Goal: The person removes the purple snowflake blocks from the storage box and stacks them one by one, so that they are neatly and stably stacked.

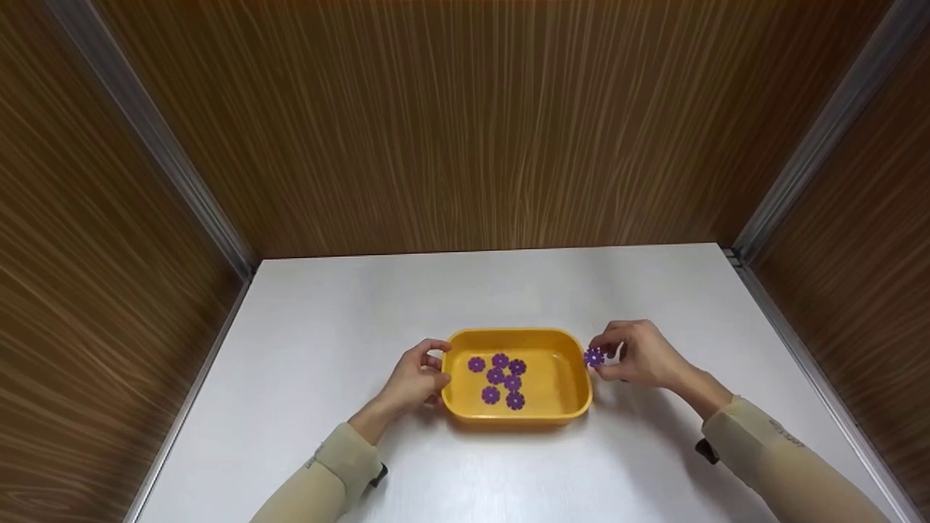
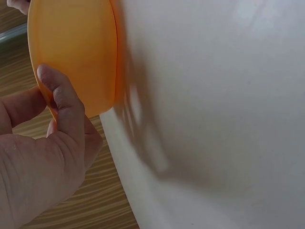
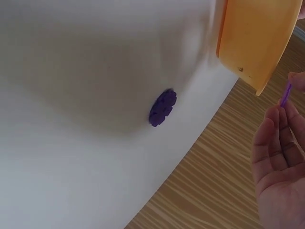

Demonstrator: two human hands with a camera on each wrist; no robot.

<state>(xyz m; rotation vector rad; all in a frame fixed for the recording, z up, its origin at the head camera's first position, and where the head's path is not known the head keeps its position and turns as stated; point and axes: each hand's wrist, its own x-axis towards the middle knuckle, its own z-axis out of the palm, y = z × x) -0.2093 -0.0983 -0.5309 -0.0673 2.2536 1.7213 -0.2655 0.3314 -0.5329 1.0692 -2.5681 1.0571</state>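
Note:
A yellow plastic tray (image 1: 517,420) with rounded corners stands on the white table. My left hand (image 1: 413,376) grips its left end, fingers and thumb at the rim; the left wrist view shows that hand (image 2: 62,133) against the tray's outer wall (image 2: 76,43). Beside the right rim, my right hand (image 1: 643,356) pinches a purple flower-shaped disc (image 1: 594,357) between thumb and fingertips. Edge-on, the same disc (image 3: 286,94) shows as a thin purple strip in the right wrist view. Several similar purple discs (image 1: 495,375) lie inside the tray, mostly in its left half.
Another purple disc (image 3: 162,108) lies on the table under my right hand, almost wholly hidden in the head view. Wood-grain panels (image 1: 494,131) enclose the white tabletop (image 1: 327,305) at the back and both sides, with metal strips (image 1: 152,131) at the corners.

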